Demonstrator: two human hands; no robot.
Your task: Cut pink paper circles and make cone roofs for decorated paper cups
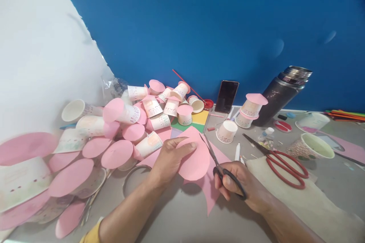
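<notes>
In the middle of the head view, my left hand (pixel 172 159) is closed on a sheet of pink paper (pixel 195 159), thumb on top. The paper's front part has a rounded outline, and pointed pink pieces spread behind and below it. My right hand (pixel 236 182) has its fingers in the handles of black-handled scissors (pixel 218 165). The blades are slightly apart at the right edge of the rounded paper. Whether they are biting into the paper, I cannot tell.
Decorated paper cups (pixel 151 106) with pink discs pile up at the left. Red-handled scissors (pixel 288 169) lie on a pale cloth (pixel 308 209) to the right. A phone (pixel 226 97) and a dark flask (pixel 281 97) stand by the blue wall. A single cup (pixel 226 132) sits nearer.
</notes>
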